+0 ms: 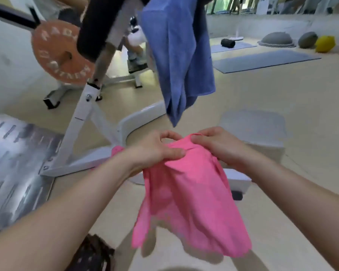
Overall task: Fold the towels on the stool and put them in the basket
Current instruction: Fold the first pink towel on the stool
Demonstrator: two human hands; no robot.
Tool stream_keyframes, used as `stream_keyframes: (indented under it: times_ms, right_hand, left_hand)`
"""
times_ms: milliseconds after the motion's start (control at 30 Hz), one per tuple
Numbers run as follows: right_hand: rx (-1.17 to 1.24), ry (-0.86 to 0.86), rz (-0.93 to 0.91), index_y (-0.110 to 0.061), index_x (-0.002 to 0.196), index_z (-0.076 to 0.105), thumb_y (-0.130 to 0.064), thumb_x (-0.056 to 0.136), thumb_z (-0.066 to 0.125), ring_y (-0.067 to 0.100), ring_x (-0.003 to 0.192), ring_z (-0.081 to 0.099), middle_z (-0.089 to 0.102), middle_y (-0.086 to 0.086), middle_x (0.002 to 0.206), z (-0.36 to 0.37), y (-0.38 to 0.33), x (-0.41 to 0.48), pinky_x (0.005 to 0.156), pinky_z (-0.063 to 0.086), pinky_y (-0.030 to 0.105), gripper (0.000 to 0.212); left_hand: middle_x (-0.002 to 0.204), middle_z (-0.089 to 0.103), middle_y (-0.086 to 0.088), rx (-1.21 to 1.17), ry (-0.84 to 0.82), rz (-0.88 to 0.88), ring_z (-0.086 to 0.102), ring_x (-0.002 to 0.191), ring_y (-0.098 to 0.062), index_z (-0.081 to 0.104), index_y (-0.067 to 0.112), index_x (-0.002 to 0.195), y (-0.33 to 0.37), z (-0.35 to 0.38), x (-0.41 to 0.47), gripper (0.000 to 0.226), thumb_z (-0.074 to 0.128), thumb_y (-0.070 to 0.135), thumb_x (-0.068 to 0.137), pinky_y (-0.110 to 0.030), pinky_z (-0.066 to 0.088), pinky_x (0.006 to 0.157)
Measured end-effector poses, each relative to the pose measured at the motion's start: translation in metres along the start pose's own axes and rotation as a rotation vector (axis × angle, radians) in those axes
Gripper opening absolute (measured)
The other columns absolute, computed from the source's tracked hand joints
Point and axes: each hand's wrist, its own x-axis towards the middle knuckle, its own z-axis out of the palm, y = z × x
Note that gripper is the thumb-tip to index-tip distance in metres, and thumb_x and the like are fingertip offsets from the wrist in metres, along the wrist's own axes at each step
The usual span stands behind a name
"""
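- Your left hand (155, 149) and right hand (217, 145) each pinch the pink towel's (186, 194) top edge.
- A blue towel (176, 55) hangs beyond it.

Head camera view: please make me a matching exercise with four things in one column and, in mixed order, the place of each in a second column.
Things:
1. pink towel
2. blue towel
3. orange weight plate
4. yellow object

Places:
A. hanging down in the air, top centre
B. on the floor, far right
C. gripped by the left hand and the right hand
D. on the white machine at the left

Pairs: 1-C, 2-A, 3-D, 4-B.
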Motion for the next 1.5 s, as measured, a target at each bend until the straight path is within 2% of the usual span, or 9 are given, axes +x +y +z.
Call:
stream_keyframes:
  times_ms: [200,433,600,733,867,1033,1200,1333,1500]
  right_hand:
    - [0.02,-0.572,0.083,-0.003,0.082,0.071,-0.013,0.086,0.066,0.011,0.057,0.059,0.067,0.005,0.07,0.099,-0.129,-0.024,0.054,0.05,0.018,0.012]
    - [-0.537,-0.401,-0.075,-0.009,0.072,0.065,-0.007,0.088,0.057,0.024,0.061,0.049,0.054,0.007,0.059,0.239,-0.234,-0.058,0.05,0.039,0.026,0.018]
    - [-0.13,-0.405,0.307,-0.015,0.079,0.059,0.0,0.092,0.035,0.019,0.048,0.038,0.048,0.013,0.065,0.311,-0.328,-0.099,0.037,0.021,0.017,0.031]
    - [0.223,-0.557,0.507,0.002,0.098,0.063,0.001,0.095,0.039,0.029,0.063,0.067,0.06,0.017,0.077,0.357,-0.386,-0.117,0.048,0.056,0.027,0.024]
    - [0.401,-0.607,0.627,-0.002,0.085,0.061,-0.006,0.093,0.047,0.031,0.082,0.066,0.058,0.013,0.079,0.412,-0.401,-0.128,0.059,0.058,0.035,0.017]
    - [0.199,-0.615,0.48,0.002,0.09,0.067,-0.016,0.088,0.056,0.017,0.078,0.057,0.059,0.014,0.079,0.462,-0.399,-0.129,0.07,0.054,0.036,0.021]
    - [-0.134,-0.889,0.428,0.004,0.09,0.059,-0.022,0.096,0.046,0.042,0.073,0.05,0.048,0.022,0.073,0.537,-0.4,-0.13,0.082,0.053,0.055,0.029]
    - [-0.051,-0.459,0.187,-0.012,0.065,0.056,-0.01,0.092,0.046,0.013,0.052,0.05,0.046,0.005,0.061,0.606,-0.424,-0.129,0.055,0.047,0.024,0.029]
    - [0.06,-0.04,-0.074,-0.023,0.076,0.057,-0.025,0.089,0.036,0.015,0.071,0.05,0.053,-0.004,0.071,0.642,-0.433,-0.138,0.066,0.041,0.029,0.025]
  left_hand:
    - [0.065,0.06,-0.004,-0.107,0.206,-0.106,0.053,0.058,-0.015,0.067,-0.005,0.09,-0.045,-0.141,-0.132,0.05,0.073,0.043,0.076,-0.026,0.039,0.059]
    - [0.069,0.067,0.005,-0.3,0.337,-0.176,0.061,0.064,-0.006,0.069,0.019,0.082,-0.051,-0.266,-0.298,0.016,0.058,0.014,0.093,-0.022,0.048,0.061]
    - [0.072,0.063,-0.002,0.054,0.445,-0.28,0.05,0.059,-0.004,0.068,0.015,0.087,-0.065,-0.349,-0.41,0.011,0.057,0.014,0.091,-0.023,0.041,0.058]
    - [0.07,0.06,-0.005,0.307,0.224,-0.492,0.056,0.069,-0.022,0.063,0.013,0.08,-0.097,-0.386,-0.476,0.01,0.053,0.015,0.082,-0.03,0.04,0.061]
    - [0.077,0.061,-0.008,0.553,0.07,-0.775,0.061,0.082,-0.032,0.061,0.018,0.08,-0.147,-0.395,-0.522,0.009,0.053,0.015,0.079,-0.029,0.039,0.062]
    - [0.064,0.057,-0.009,0.209,0.646,-1.051,0.053,0.072,-0.034,0.058,0.013,0.06,-0.203,-0.415,-0.59,0.012,0.047,0.013,0.064,-0.03,0.037,0.06]
    - [0.077,0.063,-0.011,-0.143,1.246,-1.12,0.057,0.076,-0.03,0.065,0.016,0.074,-0.259,-0.458,-0.638,0.036,0.035,-0.003,0.072,-0.028,0.043,0.063]
    - [0.098,0.068,-0.016,0.037,1.525,-0.947,0.063,0.096,-0.029,0.07,0.011,0.098,-0.303,-0.51,-0.676,0.043,0.033,0.006,0.076,-0.032,0.048,0.082]
    - [0.099,0.065,-0.015,0.397,1.513,-0.698,0.058,0.097,-0.029,0.066,0.008,0.095,-0.32,-0.507,-0.711,0.04,0.031,0.009,0.076,-0.034,0.041,0.083]
